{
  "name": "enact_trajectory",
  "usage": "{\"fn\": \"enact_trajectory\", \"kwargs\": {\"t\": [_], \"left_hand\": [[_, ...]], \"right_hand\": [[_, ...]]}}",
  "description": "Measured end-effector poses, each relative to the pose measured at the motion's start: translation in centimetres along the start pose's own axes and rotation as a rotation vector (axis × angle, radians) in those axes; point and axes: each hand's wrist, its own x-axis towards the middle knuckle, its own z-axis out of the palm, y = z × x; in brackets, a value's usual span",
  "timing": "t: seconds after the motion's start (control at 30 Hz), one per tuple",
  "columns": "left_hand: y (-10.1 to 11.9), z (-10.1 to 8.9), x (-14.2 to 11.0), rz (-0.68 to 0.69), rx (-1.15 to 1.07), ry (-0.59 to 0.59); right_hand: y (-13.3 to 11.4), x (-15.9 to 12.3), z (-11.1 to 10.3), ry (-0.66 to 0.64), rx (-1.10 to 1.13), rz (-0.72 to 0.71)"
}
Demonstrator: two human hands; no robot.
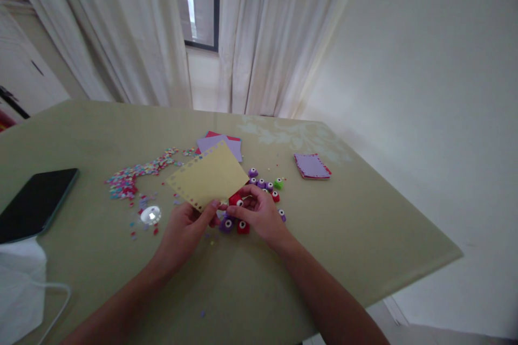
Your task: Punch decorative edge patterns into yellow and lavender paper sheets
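A yellow sheet of paper (208,175) is tilted above the table, with small holes along its left and lower edges. My left hand (190,223) pinches it at its lower edge, thumb on top. My right hand (261,210) is closed around a small red craft punch (236,199) with an eye-like top, at the sheet's lower right corner. The fingertips of both hands nearly meet there. Under and around my hands lie several similar punches, among them a purple one (227,225), a red one (243,227) and a green one (278,183).
Coloured paper bits (125,180) are heaped at left, near a shiny clear gem-like disc (151,215). Purple and red sheets (202,144) lie behind the yellow one. A stack of edge-punched squares (312,165) is at right. A phone (36,202) and white face mask (20,285) lie far left.
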Motion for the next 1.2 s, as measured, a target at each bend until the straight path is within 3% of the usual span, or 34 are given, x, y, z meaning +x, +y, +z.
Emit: {"fn": "enact_trajectory", "kwargs": {"t": [0.3, 0.57, 1.2], "left_hand": [[0.5, 0.4, -0.3, -0.005, 0.0, -0.012], [0.0, 0.6, -0.3, 0.003, -0.025, -0.101], [-0.2, 0.7, -0.4, 0.038, 0.0, -0.2]], "right_hand": [[0.2, -0.2, 0.0, 0.005, -0.018, -0.011], [-0.9, -0.2, 0.1, -0.081, 0.285, 0.154], [-1.2, -0.3, 0.8, -0.024, 0.317, 0.186]]}}
